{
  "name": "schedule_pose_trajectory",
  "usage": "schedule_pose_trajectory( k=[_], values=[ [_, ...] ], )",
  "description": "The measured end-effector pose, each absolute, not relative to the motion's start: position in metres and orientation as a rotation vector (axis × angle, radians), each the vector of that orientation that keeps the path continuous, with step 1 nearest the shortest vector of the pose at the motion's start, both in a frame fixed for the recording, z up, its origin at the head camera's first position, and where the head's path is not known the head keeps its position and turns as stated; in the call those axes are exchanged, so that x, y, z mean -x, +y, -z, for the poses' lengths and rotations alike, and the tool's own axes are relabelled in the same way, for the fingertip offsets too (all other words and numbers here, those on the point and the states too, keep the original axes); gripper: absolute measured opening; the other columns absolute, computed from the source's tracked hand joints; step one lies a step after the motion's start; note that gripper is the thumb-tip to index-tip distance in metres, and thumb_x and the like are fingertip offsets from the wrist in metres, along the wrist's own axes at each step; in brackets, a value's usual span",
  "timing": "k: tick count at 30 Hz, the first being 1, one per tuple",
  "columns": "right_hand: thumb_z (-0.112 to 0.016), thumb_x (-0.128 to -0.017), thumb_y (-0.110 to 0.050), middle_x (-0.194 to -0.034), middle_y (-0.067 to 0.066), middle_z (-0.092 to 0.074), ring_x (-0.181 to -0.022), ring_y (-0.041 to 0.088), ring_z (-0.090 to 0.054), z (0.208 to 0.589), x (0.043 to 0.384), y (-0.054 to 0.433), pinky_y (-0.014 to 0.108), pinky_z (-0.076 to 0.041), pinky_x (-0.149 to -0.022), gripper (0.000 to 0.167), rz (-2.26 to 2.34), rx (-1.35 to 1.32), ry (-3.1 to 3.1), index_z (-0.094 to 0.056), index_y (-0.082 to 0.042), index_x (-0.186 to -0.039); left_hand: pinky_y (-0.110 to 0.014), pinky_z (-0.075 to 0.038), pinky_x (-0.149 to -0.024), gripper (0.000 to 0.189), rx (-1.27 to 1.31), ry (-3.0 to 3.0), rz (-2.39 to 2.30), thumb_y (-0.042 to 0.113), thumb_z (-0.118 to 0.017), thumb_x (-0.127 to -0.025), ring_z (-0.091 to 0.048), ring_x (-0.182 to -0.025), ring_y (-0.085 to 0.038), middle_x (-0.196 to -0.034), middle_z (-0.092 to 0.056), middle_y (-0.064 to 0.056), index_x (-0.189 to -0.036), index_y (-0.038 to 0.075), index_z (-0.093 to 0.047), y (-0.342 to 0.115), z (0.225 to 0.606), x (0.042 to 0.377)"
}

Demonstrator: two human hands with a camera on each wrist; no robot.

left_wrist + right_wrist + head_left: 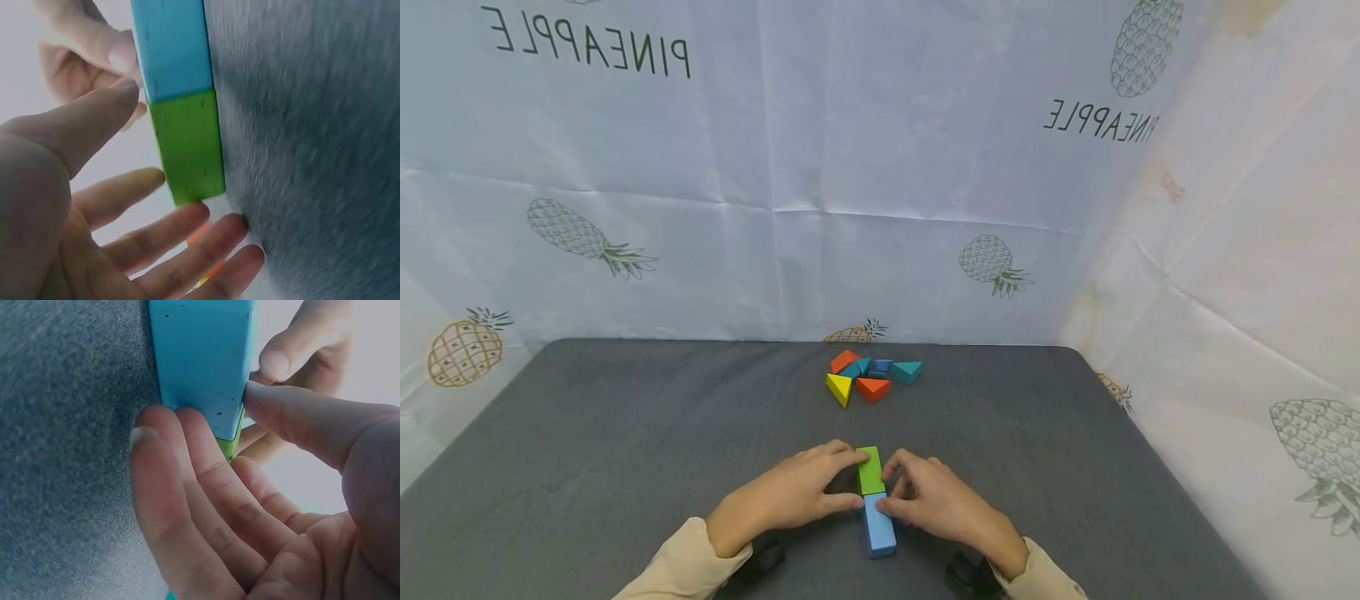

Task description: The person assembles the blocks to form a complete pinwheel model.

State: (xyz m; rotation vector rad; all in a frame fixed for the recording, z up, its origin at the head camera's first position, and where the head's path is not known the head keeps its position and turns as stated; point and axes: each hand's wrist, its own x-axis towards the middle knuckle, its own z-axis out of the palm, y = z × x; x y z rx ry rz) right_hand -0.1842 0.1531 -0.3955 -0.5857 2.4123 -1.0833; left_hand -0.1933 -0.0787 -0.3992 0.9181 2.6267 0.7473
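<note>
A light-green block [870, 473] and a light-blue block [880, 529] lie end to end in one line on the dark table. On their left is the left hand [793, 490], fingers mostly extended. Its index fingertip touches the green block's edge [187, 147], and its thumb is beside the joint between the blocks. From the right side, the right hand [936, 498] pinches the blue block near the joint. In the right wrist view its thumb is on the blue block's [203, 362] upper edge, with curled fingers against the side; the green block is mostly hidden there.
Farther back, several small blocks form a loose cluster: a yellow triangle [839, 388], an orange-red triangle [873, 389], a teal triangle [907, 372] and other blue and red pieces. Behind the dark grey table [625, 433] hangs a white pineapple-print cloth [865, 150].
</note>
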Motion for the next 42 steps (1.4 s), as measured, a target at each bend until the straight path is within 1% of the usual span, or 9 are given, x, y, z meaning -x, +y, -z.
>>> schedule_pose_trajectory(
  k=[5, 9, 14, 18, 21, 30, 33, 38, 42],
  values=[
    [-0.071, -0.093, -0.021, -0.081, 0.001, -0.072, -0.062, 0.011, -0.061, 0.396, 0.183, 0.153, 0.025, -0.046, -0.052, 0.027, 1.094, 0.590, 2.412, -0.059, -0.005, -0.111, -0.047, -0.050, -0.099, 0.065, -0.929, 2.616, -0.753, 0.052, -0.064, -0.092, -0.056, -0.125, -0.025, -0.141, -0.054, -0.007, -0.144, 0.014, -0.052, -0.078, 0.401, 0.185],
    [-0.071, -0.093, -0.022, -0.081, 0.001, -0.072, -0.062, 0.010, -0.061, 0.396, 0.182, 0.152, 0.025, -0.045, -0.053, 0.027, 1.092, 0.582, 2.415, -0.060, -0.005, -0.111, -0.050, -0.048, -0.101, 0.070, -0.931, 2.612, -0.772, 0.056, -0.063, -0.091, -0.052, -0.131, -0.029, -0.147, -0.048, -0.009, -0.146, 0.015, -0.050, -0.078, 0.404, 0.181],
    [-0.071, -0.093, -0.020, -0.078, 0.002, -0.072, -0.060, 0.009, -0.061, 0.396, 0.181, 0.151, 0.024, -0.045, -0.052, 0.025, 1.088, 0.597, 2.433, -0.060, -0.005, -0.109, -0.059, -0.044, -0.103, 0.084, -0.941, 2.610, -0.771, 0.065, -0.061, -0.087, -0.043, -0.138, -0.039, -0.157, -0.034, -0.014, -0.149, 0.012, -0.043, -0.077, 0.409, 0.177],
    [-0.071, -0.093, -0.020, -0.076, 0.003, -0.071, -0.058, 0.011, -0.060, 0.395, 0.179, 0.151, 0.024, -0.044, -0.051, 0.024, 1.094, 0.574, 2.430, -0.059, -0.005, -0.109, -0.061, -0.042, -0.104, 0.097, -0.955, 2.622, -0.739, 0.072, -0.061, -0.083, -0.042, -0.139, -0.040, -0.161, -0.025, -0.015, -0.153, 0.011, -0.036, -0.075, 0.413, 0.174],
    [-0.071, -0.092, -0.020, -0.075, 0.002, -0.071, -0.058, 0.011, -0.059, 0.395, 0.179, 0.150, 0.025, -0.043, -0.051, 0.025, 1.095, 0.560, 2.425, -0.059, -0.005, -0.109, -0.061, -0.043, -0.103, 0.101, -0.958, 2.635, -0.722, 0.073, -0.064, -0.080, -0.042, -0.139, -0.040, -0.162, -0.023, -0.016, -0.155, 0.012, -0.034, -0.074, 0.415, 0.172],
    [-0.070, -0.093, -0.018, -0.076, 0.004, -0.071, -0.059, 0.012, -0.061, 0.395, 0.181, 0.151, 0.024, -0.044, -0.051, 0.024, 1.101, 0.557, 2.405, -0.059, -0.005, -0.110, -0.063, -0.041, -0.104, 0.097, -0.973, 2.624, -0.737, 0.071, -0.066, -0.080, -0.041, -0.139, -0.041, -0.160, -0.026, -0.013, -0.153, 0.013, -0.038, -0.075, 0.414, 0.174],
    [-0.070, -0.093, -0.017, -0.078, 0.005, -0.072, -0.060, 0.012, -0.062, 0.395, 0.182, 0.153, 0.024, -0.045, -0.051, 0.024, 1.114, 0.560, 2.391, -0.059, -0.004, -0.110, -0.064, -0.040, -0.105, 0.094, -0.967, 2.607, -0.765, 0.070, -0.065, -0.082, -0.039, -0.140, -0.044, -0.160, -0.027, -0.013, -0.152, 0.013, -0.039, -0.076, 0.414, 0.175],
    [-0.069, -0.094, -0.017, -0.079, 0.005, -0.072, -0.060, 0.012, -0.062, 0.395, 0.182, 0.153, 0.024, -0.046, -0.051, 0.024, 1.128, 0.563, 2.383, -0.059, -0.003, -0.111, -0.061, -0.043, -0.102, 0.085, -0.917, 2.598, -0.832, 0.067, -0.060, -0.087, -0.039, -0.140, -0.042, -0.157, -0.033, -0.011, -0.151, 0.013, -0.041, -0.077, 0.413, 0.176],
    [-0.070, -0.093, -0.018, -0.077, 0.005, -0.072, -0.060, 0.011, -0.061, 0.396, 0.181, 0.152, 0.024, -0.045, -0.051, 0.024, 1.130, 0.550, 2.390, -0.060, -0.004, -0.110, -0.058, -0.045, -0.101, 0.084, -0.906, 2.604, -0.838, 0.066, -0.059, -0.088, -0.043, -0.138, -0.036, -0.154, -0.037, -0.011, -0.150, 0.013, -0.042, -0.077, 0.413, 0.176]
  ],
)
